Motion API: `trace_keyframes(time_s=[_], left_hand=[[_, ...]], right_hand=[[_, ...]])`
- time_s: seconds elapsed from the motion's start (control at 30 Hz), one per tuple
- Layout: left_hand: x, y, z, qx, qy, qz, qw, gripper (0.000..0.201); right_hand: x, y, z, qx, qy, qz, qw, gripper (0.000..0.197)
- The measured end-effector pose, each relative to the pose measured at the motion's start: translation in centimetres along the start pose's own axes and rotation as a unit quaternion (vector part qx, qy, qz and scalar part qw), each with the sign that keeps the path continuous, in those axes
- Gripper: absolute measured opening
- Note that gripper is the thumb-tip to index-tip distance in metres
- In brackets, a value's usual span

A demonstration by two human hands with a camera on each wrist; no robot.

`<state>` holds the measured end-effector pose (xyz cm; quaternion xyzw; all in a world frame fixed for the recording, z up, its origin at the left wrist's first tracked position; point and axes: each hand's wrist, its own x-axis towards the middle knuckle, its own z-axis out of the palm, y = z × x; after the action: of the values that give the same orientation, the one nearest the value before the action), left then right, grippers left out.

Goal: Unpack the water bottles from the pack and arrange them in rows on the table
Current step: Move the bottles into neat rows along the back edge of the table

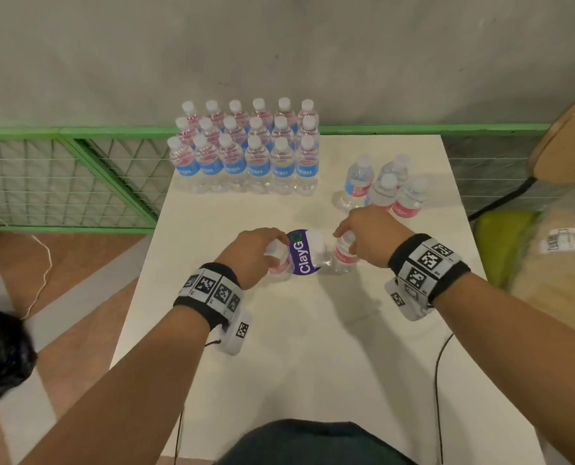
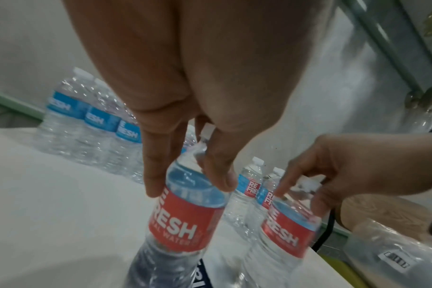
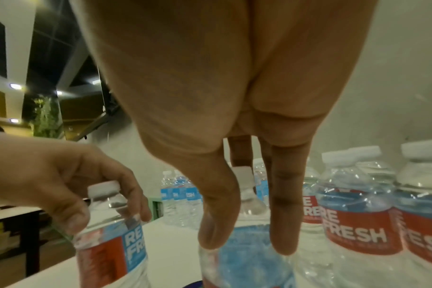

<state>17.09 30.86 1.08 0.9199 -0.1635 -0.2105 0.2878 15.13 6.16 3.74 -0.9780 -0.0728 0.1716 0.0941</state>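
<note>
We are gripping one water bottle in each hand, near the middle of the white table. Our left hand is curling its fingers around the shoulder of the left bottle, and our right hand is grasping the right bottle the same way, from above. Both bottles are standing upright, either side of a round purple sticker on the tabletop. At the far edge of the table, eighteen bottles are standing in three neat rows of six. To the far right, just beyond our right hand, four more bottles are standing in a loose cluster.
</note>
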Motion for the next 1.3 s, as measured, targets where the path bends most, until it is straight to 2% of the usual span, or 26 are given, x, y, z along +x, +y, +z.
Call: trace_keyframes(time_s=[0.13,0.3,0.47,0.57,0.73,0.87,1.0,1.17,1.23,1.3], left_hand=[[-3.5,-2.7,-0.9,0.035,-0.008,-0.061,0.998,0.040],[-6.6,-7.2,-2.8,0.063,0.014,-0.114,0.991,0.040],[-7.2,-11.4,-6.1,0.082,0.032,-0.134,0.987,0.041],[-6.5,-13.4,-8.4,0.080,0.046,-0.143,0.985,0.040],[-3.5,-16.0,-12.0,0.088,0.064,-0.115,0.987,0.040],[0.2,-17.4,-14.4,0.094,0.072,-0.090,0.989,0.046],[3.7,-18.5,-16.1,0.104,0.099,-0.057,0.988,0.043],[6.7,-19.9,-17.0,0.060,0.131,-0.015,0.989,0.041],[7.5,-20.1,-17.2,0.053,0.133,0.004,0.990,0.045],[8.2,-20.3,-17.5,0.015,0.130,0.014,0.991,0.058]], right_hand=[[-2.7,-2.4,1.7,0.016,-0.010,-0.005,1.000,0.042],[-3.4,-6.8,3.1,0.050,-0.034,-0.013,0.998,0.043],[-0.5,-12.8,4.2,0.065,-0.034,-0.031,0.997,0.046],[2.8,-16.8,4.2,0.085,-0.010,-0.029,0.996,0.043],[10.1,-21.7,3.1,0.088,0.012,-0.019,0.996,0.043],[15.1,-23.9,1.5,0.086,0.037,0.009,0.996,0.043],[19.1,-24.7,0.2,0.077,0.066,0.027,0.994,0.042],[22.6,-24.8,-0.8,0.078,0.086,0.067,0.991,0.041],[23.3,-24.7,-0.9,0.076,0.098,0.082,0.989,0.042],[24.0,-24.8,-1.2,0.070,0.106,0.091,0.988,0.040]])
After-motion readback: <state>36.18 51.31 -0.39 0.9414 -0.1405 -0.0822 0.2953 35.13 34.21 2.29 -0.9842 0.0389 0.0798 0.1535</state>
